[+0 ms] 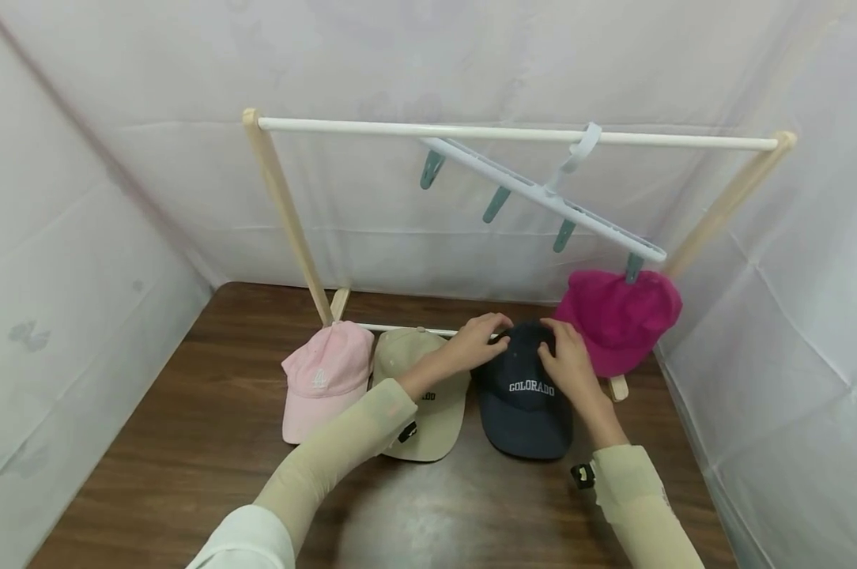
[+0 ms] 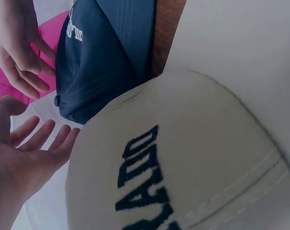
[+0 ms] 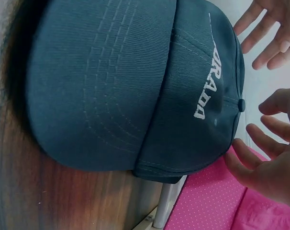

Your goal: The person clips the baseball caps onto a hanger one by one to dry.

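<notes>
A navy baseball cap [image 1: 526, 427] lettered COLORADO lies on the table with its brim toward me. At the far left side of its crown is my left hand [image 1: 473, 344], fingers parted and slightly bent. My right hand [image 1: 572, 362] is at the crown's right side, its fingertips at or very near the fabric in the right wrist view. Neither hand grips the cap. A beige cap [image 1: 407, 359] lies partly under my left forearm, its lettering half hidden. To its left is a pink cap [image 1: 332, 371]. A magenta cap [image 1: 617, 316] hangs from an end clip [image 1: 634, 269].
A white hanger [image 1: 535, 190] with several teal clips hooks over the white rail [image 1: 414, 130] and tilts down to the right. Wooden posts [image 1: 289, 213] hold the rail above the brown table [image 1: 186, 442]. White fabric walls [image 1: 80, 261] enclose the back and sides.
</notes>
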The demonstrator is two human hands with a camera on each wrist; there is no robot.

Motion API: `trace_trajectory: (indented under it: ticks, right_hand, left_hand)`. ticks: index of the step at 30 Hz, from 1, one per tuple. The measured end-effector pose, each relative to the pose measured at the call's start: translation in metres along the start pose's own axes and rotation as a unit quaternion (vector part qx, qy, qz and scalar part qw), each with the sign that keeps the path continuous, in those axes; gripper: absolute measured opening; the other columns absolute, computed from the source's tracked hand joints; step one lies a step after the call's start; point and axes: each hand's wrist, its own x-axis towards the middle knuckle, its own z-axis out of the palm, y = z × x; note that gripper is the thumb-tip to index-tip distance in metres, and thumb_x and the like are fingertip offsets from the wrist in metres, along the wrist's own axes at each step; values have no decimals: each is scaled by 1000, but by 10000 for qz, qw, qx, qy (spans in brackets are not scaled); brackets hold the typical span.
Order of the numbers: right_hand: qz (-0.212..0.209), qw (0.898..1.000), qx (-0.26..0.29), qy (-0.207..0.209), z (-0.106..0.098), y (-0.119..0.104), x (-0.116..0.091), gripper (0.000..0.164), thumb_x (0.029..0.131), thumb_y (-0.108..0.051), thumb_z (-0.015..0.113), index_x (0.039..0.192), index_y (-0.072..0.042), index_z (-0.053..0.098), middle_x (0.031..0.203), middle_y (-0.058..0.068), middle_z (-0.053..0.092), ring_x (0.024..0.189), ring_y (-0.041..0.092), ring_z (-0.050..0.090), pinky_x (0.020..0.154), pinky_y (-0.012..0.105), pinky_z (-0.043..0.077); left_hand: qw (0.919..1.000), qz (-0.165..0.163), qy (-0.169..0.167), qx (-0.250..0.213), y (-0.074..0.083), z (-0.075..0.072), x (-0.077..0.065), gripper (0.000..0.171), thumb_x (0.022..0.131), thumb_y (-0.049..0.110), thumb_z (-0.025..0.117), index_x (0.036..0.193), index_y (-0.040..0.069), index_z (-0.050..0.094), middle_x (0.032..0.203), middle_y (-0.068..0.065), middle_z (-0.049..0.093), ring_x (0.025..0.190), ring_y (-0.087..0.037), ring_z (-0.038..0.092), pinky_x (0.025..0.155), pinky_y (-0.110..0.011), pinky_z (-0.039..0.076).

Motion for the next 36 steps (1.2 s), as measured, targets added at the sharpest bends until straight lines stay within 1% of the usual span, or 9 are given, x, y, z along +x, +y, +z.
trace_trajectory:
  ticks: [3,6,12,17,20,24,27,32,36]
  right_hand:
    - [39,9999,-99,15,-1,1,3,46,90,-8,58,134,-3,46,131,21,48,119,40,44,99,55,35]
    - [133,9998,-132,-74,-1,2,5,47,90,-9,58,135,-2,45,131,22,47,119,41,44,99,56,36]
    - [321,9991,-155,-232,2,3,10,49,89,-9,59,136,-1,44,130,23,48,120,41,44,99,56,37]
    - [378,9987,-181,-298,3,2,16,50,89,-10,58,136,0,44,129,25,48,120,43,44,99,56,36]
    - [412,9984,-139,-350,3,2,19,50,89,-10,59,136,0,44,128,25,49,120,41,46,99,55,37]
    - [479,9978,-90,-450,5,3,23,50,89,-10,57,136,0,43,128,24,50,120,40,47,99,53,38]
    - [534,9972,-68,-522,5,5,24,49,90,-10,56,136,-1,43,129,24,49,120,40,48,98,53,39]
    - [587,9968,-94,-544,4,9,24,48,91,-11,56,135,0,44,128,25,50,119,40,49,97,54,40]
    - [611,9963,-113,-597,5,12,24,48,91,-12,55,135,2,44,129,27,50,119,42,49,96,55,41]
  left_hand:
    - [10000,10,-20,22,3,2,4,35,97,24,52,130,11,51,128,-4,54,117,-16,54,94,-28,46]
    - [9999,-145,-53,24,4,5,7,38,97,24,52,133,13,48,132,-4,51,119,-16,53,94,-28,46]
    - [9988,-447,-108,-157,1,13,13,43,97,21,53,138,8,44,134,-9,50,121,-19,52,95,-31,46]
    - [9972,-703,-8,-236,-4,19,18,44,97,21,53,137,4,44,134,-12,51,121,-22,52,95,-32,46]
    - [9960,-894,4,-93,-8,23,21,45,98,22,51,138,4,43,135,-12,51,120,-22,52,95,-32,46]
    - [9935,-1123,-6,194,-11,30,23,43,99,26,49,138,7,43,133,-11,52,118,-21,53,94,-32,46]
    - [9916,-1274,42,214,-11,32,24,42,100,27,48,136,7,45,131,-12,54,117,-22,54,94,-33,46]
    - [9911,-1319,58,159,-9,36,27,41,100,27,46,135,5,46,130,-13,55,117,-23,55,94,-33,46]
    - [9906,-1345,28,241,-10,38,27,39,101,27,45,134,6,47,130,-11,56,117,-21,55,94,-32,46]
